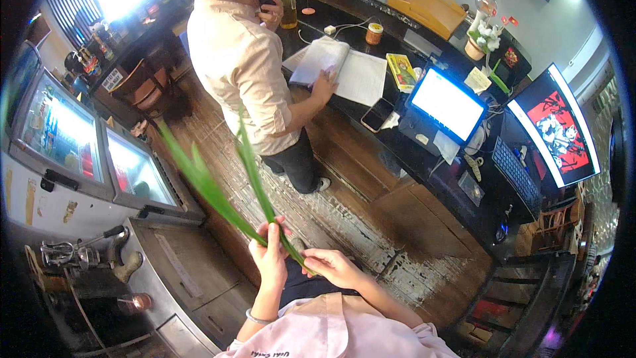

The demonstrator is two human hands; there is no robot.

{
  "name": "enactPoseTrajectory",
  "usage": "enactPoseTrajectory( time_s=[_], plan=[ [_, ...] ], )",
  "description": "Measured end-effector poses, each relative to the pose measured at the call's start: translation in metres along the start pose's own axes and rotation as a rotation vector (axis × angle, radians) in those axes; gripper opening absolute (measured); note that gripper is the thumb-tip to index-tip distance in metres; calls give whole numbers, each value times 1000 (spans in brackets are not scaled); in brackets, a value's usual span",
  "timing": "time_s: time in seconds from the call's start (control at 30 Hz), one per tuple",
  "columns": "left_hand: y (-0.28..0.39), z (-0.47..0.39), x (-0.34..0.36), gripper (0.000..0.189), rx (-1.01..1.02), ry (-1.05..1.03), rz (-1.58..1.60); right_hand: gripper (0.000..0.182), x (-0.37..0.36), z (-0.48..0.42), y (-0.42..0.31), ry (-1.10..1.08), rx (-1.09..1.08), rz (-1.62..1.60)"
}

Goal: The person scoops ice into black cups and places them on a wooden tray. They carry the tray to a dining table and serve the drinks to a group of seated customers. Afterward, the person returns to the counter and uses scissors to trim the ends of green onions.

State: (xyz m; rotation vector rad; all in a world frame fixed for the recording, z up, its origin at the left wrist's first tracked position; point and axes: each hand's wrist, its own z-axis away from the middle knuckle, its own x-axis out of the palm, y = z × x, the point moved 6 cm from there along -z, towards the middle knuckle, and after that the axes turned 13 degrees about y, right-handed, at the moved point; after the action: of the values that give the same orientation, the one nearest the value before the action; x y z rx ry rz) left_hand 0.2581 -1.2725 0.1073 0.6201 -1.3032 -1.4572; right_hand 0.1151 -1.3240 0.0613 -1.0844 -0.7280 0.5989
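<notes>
Long green leaves (213, 191) fan up and to the left from between my hands, above the wooden floor. My left hand (271, 253), with a bangle at its wrist, is closed around the leaves partway along, its thumb lying over them. At their lower end, my right hand (330, 264) pinches the narrow base between thumb and fingers. The leaf tips look blurred and reach up in front of the lower part of another person's shirt. My pale pink top shows below both hands.
A person (238, 59) in a cream shirt stands ahead at a dark counter (343, 104), phone at ear, one hand on an open book (362, 77). A tablet screen (447, 104), keyboard (516, 176) and monitor (559, 127) stand right. Left are a glass-lidded freezer (59, 124) and steel counter (164, 283).
</notes>
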Motion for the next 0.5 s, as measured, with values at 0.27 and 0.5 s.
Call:
enactPoseTrajectory(
  time_s=[0.27, 0.5],
  plan=[
    [17, -72, -54, 23, 106, 249, 25, 23, -114, -97, -68, 677, -326, 163],
    [17, -136, -77, 19, 368, 594, -12, 16, -143, -199, -210, 745, -775, 675]
  ],
)
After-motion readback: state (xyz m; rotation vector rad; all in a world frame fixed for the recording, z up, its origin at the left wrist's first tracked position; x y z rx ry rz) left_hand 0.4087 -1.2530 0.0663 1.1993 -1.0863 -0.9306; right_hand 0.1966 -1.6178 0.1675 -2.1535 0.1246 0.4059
